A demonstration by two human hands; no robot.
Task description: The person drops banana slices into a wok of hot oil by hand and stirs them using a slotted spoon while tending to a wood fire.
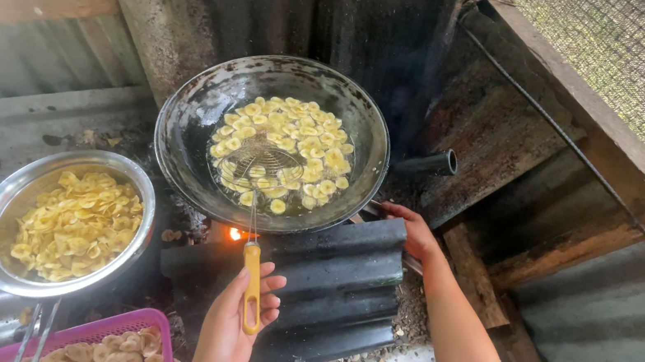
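We hold the skimmer (257, 197) by its yellow handle, our left hand (230, 328) curled around it, well back from the fire (233, 233), its mesh dipped among the chips (285, 147) frying in the wok (181, 117); our right hand (415, 231) grips the wok's edge, steadying it

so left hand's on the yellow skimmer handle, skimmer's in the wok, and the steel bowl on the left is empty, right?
Not empty: in the head view the steel bowl holds pale yellow chips. The rest stands: left hand grips the yellow skimmer handle, skimmer in the wok.
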